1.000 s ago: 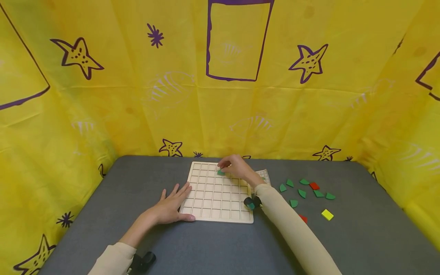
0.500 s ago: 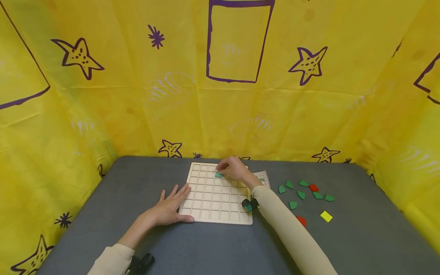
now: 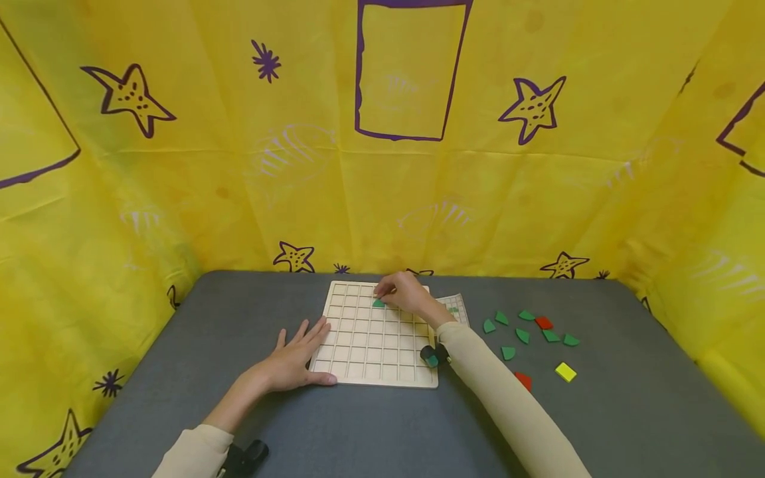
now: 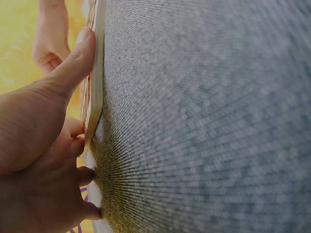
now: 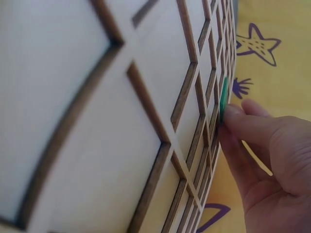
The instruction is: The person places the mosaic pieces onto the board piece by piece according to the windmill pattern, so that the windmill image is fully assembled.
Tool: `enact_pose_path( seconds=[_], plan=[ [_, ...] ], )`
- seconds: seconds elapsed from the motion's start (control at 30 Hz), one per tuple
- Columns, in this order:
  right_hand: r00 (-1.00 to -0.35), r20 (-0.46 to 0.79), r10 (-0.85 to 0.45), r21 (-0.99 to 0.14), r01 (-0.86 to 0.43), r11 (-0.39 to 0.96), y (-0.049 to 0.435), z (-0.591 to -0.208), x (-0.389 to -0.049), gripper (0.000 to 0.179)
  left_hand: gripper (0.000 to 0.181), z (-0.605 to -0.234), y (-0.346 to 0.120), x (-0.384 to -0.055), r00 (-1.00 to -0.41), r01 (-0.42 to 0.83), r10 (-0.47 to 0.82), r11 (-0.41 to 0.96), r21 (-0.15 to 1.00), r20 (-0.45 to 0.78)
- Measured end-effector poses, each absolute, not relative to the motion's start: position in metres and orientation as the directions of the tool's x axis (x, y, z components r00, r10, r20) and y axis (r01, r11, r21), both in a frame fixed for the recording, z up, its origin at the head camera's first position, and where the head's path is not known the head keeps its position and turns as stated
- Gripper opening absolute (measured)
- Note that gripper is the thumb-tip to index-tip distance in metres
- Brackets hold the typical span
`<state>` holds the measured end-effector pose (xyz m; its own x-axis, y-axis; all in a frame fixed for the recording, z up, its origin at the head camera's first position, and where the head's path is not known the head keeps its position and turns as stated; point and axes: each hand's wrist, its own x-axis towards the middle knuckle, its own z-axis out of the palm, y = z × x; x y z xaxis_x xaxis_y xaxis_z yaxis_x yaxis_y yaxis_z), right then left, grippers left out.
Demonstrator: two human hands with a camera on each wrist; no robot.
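Note:
A pale wooden grid board (image 3: 370,352) with square recesses lies on the grey table. Over its far part, my right hand (image 3: 403,292) pinches a green tile (image 3: 378,303) between thumb and fingers. Seen from the right wrist, the green tile (image 5: 224,99) is tilted against the grid, with the right hand (image 5: 272,150) at its edge. My left hand (image 3: 293,362) lies with fingers spread at the board's left side, thumb at the near left corner. In the left wrist view, the left thumb (image 4: 73,65) touches the board's edge (image 4: 97,73) while other fingertips rest on the table.
Right of the board lie several green quarter-round tiles (image 3: 522,336), two red tiles (image 3: 544,322) and a yellow tile (image 3: 565,372). A small gridded card (image 3: 459,307) with green marks sits partly behind my right wrist. A yellow patterned cloth (image 3: 382,199) hangs around the table.
My right hand has shifted slightly left and nearer with the green tile, which now sits lower at the grid. My left hand stays at the board's side.

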<state>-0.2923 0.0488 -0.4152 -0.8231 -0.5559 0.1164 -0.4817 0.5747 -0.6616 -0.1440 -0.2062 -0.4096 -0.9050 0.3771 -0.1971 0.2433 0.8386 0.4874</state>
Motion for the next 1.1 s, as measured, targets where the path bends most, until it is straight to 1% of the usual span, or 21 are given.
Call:
enact_pose_path(
  seconds=[0.2, 0.37, 0.53, 0.83, 1.1],
  plan=[
    [-0.806, 0.104, -0.582, -0.63, -0.507, 0.589, 0.051, -0.408, -0.289, 0.015, 0.108, -0.409, -0.206, -0.144, -0.905, 0.241, 0.376, 0.838, 0.489, -0.199],
    [-0.797, 0.118, -0.592, -0.617, -0.526, 0.585, 0.057, -0.402, -0.286, 0.017, 0.108, -0.409, -0.207, -0.144, -0.904, 0.25, 0.383, 0.834, 0.491, -0.191],
    [-0.793, 0.131, -0.595, -0.616, -0.535, 0.578, 0.065, -0.398, -0.285, 0.017, 0.108, -0.41, -0.207, -0.144, -0.903, 0.258, 0.389, 0.831, 0.494, -0.183],
    [-0.808, 0.111, -0.578, -0.648, -0.5, 0.575, 0.077, -0.387, -0.28, 0.021, 0.108, -0.409, -0.207, -0.143, -0.901, 0.256, 0.39, 0.831, 0.494, -0.189],
    [-0.793, 0.125, -0.596, -0.628, -0.529, 0.571, 0.09, -0.383, -0.276, 0.021, 0.108, -0.409, -0.207, -0.143, -0.9, 0.255, 0.391, 0.83, 0.496, -0.192]
  ],
)
